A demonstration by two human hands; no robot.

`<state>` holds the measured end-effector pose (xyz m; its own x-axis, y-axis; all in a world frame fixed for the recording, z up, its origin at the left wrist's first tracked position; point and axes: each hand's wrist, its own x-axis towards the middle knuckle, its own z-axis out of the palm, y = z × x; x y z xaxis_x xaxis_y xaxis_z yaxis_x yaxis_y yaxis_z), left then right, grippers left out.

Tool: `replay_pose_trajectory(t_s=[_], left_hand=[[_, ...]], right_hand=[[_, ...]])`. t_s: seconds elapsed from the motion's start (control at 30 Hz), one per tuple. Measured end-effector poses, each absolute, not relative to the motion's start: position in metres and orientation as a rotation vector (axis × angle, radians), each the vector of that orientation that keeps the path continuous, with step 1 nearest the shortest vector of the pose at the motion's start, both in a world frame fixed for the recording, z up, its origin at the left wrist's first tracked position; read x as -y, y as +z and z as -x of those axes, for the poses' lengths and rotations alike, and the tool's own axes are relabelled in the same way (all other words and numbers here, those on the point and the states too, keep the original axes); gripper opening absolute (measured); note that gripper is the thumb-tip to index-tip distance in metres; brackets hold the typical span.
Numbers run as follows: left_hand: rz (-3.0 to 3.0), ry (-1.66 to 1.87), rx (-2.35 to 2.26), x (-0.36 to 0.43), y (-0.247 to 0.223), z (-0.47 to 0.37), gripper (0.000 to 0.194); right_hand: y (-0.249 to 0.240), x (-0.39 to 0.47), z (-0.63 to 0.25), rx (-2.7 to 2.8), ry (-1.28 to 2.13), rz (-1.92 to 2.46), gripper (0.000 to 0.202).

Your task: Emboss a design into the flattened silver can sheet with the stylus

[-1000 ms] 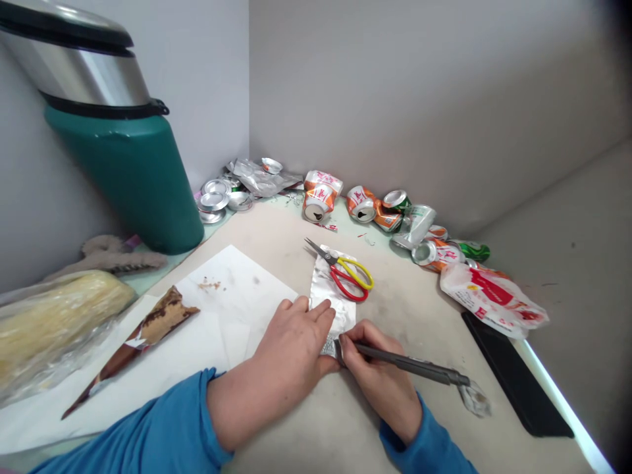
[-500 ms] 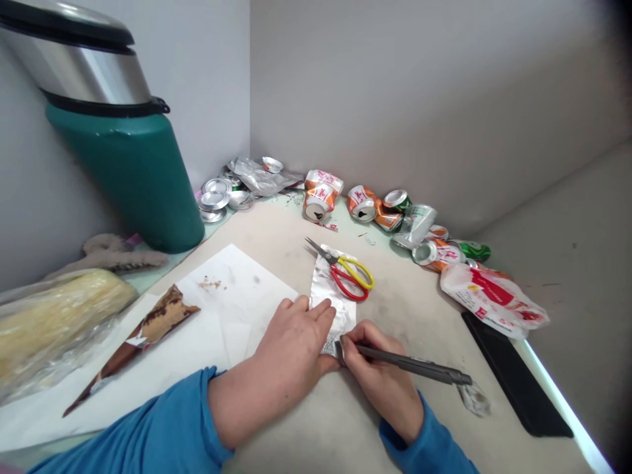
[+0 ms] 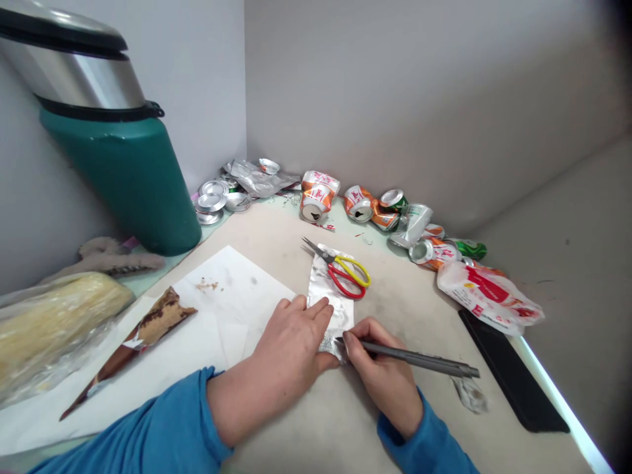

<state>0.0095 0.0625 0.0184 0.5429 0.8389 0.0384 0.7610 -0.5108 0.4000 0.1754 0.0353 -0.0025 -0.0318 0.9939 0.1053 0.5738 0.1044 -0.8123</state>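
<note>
Silver sheet [image 3: 340, 316]: a narrow strip of thin metal on the beige mat [image 3: 306, 428], between the two hands; its long axis runs away from the body, and a fine bumpy pattern marks its near end.
Left hand [image 3: 291, 336]: laid palm down at the sheet's left edge, fingers close together, thumb spread apart near the patterned end; probably placed so to stop the metal sliding or curling.
Right hand [image 3: 382, 365]: thumb and forefinger clamped on the dark pen-like tool [image 3: 419, 359] close to its tip, presumably for fine control; the other fingers are mostly hidden.
Tool direction: tip leftward at the pattern, long axis slanting out to the right; whether the tip touches metal, I cannot tell.
Scissors [image 3: 326, 257]: resting on the sheet's far end, blades pointing away and left, perhaps parked there within reach.
Crushed cans [image 3: 318, 197]: lined along the wall, seemingly set out of the hands' way.
</note>
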Motion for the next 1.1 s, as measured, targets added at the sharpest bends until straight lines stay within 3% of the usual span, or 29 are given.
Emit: replay_pose_trajectory(t_s=[1.1], left_hand=[[-2.436, 0.34, -1.305, -0.0618, 0.0208, -0.0088, 0.047]], right_hand=[[-0.0007, -0.0359, -0.1723, 1.785, 0.738, 1.55, 0.019]])
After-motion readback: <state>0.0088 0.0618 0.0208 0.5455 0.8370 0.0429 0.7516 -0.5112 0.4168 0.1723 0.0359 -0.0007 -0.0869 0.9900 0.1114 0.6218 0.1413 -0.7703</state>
